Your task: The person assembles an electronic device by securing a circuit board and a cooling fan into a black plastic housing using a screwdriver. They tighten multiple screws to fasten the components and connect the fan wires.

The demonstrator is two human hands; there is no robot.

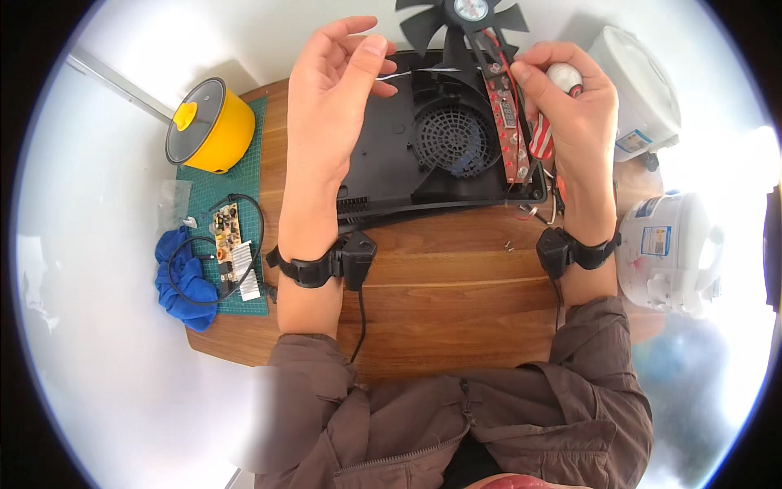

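Observation:
My left hand [346, 81] is raised over the left part of a black appliance casing [379, 151], fingers loosely bent, thumb apart, nothing in it. A round vent grille [456, 138] is set in the casing. My right hand [574, 102] grips a screwdriver [542, 137] with a red-and-white handle, its tip pointing down. Its thumb and index finger also pinch at the red wire beside a black fan [471, 10], whose top is cut off by the frame. Under that pinch, a long red circuit board [511, 122] with a small display lies along the casing's right side.
At left, a green cutting mat [216, 186] bears a yellow pot [224, 122], another circuit board [232, 236] and a black cable [262, 224]. A blue cloth [183, 281] lies beside them. White buckets [664, 257] stand at right. Small screws [510, 245] lie on the wooden table [440, 293].

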